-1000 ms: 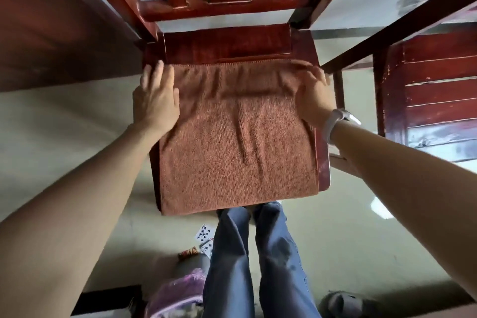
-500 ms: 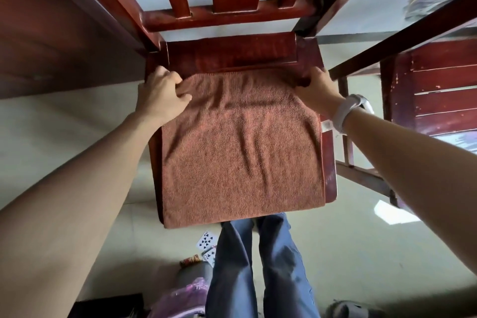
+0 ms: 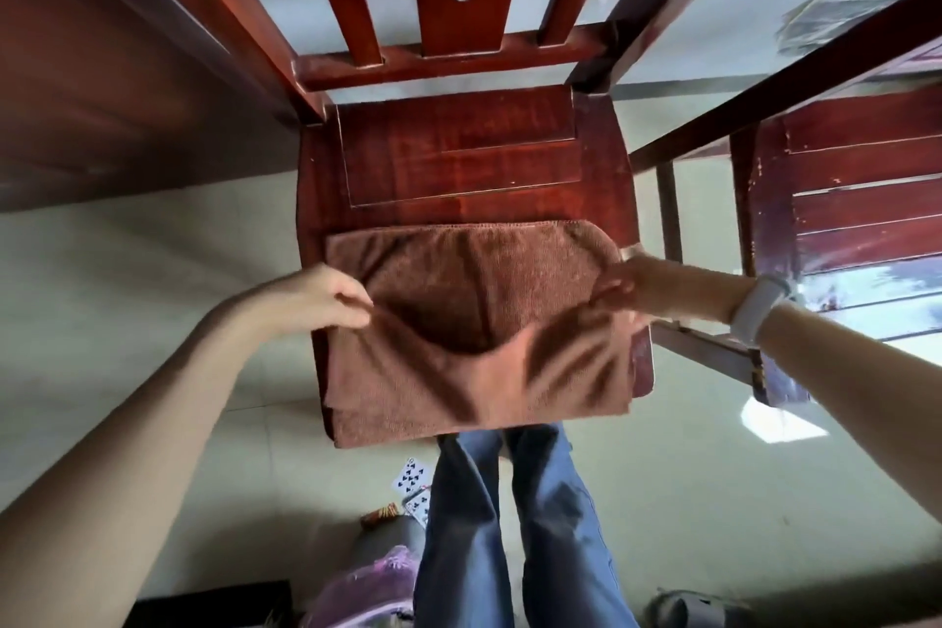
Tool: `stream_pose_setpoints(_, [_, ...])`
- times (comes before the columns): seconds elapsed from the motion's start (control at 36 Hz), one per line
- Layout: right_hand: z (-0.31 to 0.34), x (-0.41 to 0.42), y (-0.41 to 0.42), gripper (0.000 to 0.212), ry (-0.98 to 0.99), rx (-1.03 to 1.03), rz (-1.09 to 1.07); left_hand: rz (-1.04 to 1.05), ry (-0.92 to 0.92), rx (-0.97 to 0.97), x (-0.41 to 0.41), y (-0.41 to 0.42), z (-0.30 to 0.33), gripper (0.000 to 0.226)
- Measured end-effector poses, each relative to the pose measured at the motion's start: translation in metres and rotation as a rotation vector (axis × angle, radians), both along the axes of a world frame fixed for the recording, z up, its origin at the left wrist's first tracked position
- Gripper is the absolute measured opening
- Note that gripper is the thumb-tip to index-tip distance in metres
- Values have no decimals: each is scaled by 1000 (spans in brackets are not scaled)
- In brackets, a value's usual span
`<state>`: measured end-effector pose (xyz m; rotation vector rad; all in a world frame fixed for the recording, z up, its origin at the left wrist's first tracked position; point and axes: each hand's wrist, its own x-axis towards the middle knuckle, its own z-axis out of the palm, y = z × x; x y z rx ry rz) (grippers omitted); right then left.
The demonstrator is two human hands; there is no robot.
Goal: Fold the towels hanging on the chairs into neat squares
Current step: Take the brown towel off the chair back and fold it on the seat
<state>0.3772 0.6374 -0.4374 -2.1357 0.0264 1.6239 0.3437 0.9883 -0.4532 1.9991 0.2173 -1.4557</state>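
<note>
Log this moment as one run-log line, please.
step: folding towel toward near edge | left hand: pinching left corner | right hand: pinching right corner | surface: chair seat | fold: incomplete

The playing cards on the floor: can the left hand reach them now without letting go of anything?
Probably not. The left hand pinches the towel on the chair seat; the playing cards lie on the floor beneath the seat's front edge.
</note>
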Motion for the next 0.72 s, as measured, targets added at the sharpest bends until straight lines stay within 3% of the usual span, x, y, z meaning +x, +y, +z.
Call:
stream_pose_setpoints(0.08, [-22, 3, -1, 20, -528, -110, -106, 114, -428, 170, -2, -4, -20, 7])
stream_pose_setpoints(0.14, [-34, 2, -2, 22, -701, -144, -145, 75, -675, 277, -5, -5, -33, 14])
stream_pose_setpoints(0.19, [-44, 3, -4, 24, -755, -155, -97, 44, -793, 315, -7, -5, -41, 15])
stream_pose_setpoints(0.33, [-53, 3, 3, 24, -691, -75, 86, -113, -824, 301, -8, -8, -52, 18])
stream_pose_setpoints(0.44, [-52, 4, 10, 21, -703, -42, 170, -114, -877, 296, -9, -11, -53, 18])
stream_pose_setpoints(0.58, [-43, 11, 18, 15, -689, -19, 182, -60, -801, 231, -1, -11, -46, 18])
stream_pose_setpoints(0.72, [-36, 13, 2, 22, -738, -85, 261, -26, -763, 212, 6, -1, -32, 18])
